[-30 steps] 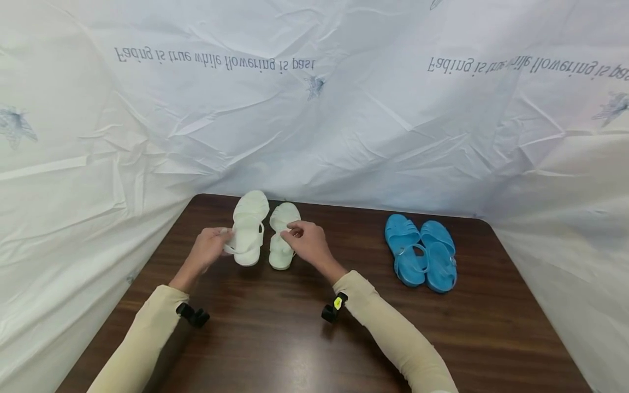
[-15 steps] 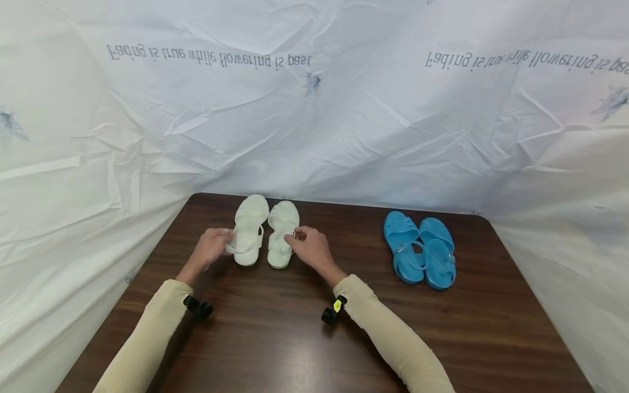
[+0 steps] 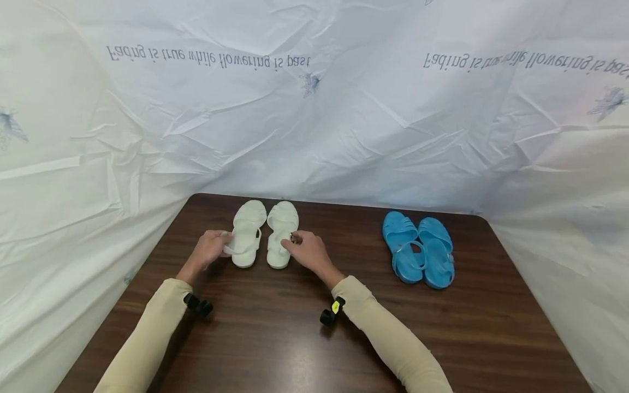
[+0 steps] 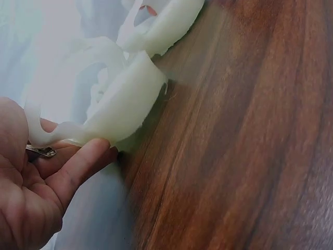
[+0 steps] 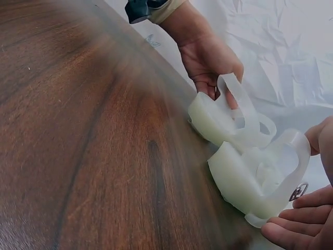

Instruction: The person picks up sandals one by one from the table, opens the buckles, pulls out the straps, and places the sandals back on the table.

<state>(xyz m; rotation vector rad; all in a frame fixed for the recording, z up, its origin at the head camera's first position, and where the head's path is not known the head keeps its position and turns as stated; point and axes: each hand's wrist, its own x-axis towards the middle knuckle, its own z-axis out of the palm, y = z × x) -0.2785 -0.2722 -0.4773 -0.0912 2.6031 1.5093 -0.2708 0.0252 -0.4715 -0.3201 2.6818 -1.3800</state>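
Note:
Two white jelly sandals stand side by side near the table's back edge, toes pointing away. Beside the left white sandal [image 3: 244,241], my left hand [image 3: 207,252] pinches its ankle strap by the outer side, with a metal buckle [image 4: 42,151] next to the fingers. My right hand [image 3: 310,252] holds the right white sandal [image 3: 277,251] at its outer side; in the right wrist view, fingers [image 5: 296,224] lie against the sole's edge near another buckle [image 5: 298,191]. The thumb is partly hidden behind the strap there. A narrow gap separates the sandals in the head view.
A pair of blue jelly sandals [image 3: 415,256] rests on the right part of the dark wooden table [image 3: 275,327]. White printed sheeting [image 3: 344,136] hangs behind the table and along both sides.
The left white sandal has shifted slightly toward me, bringing its toe about level with the right one. My right hand moved slightly along its sandal's outer side. The blue pair stays put.

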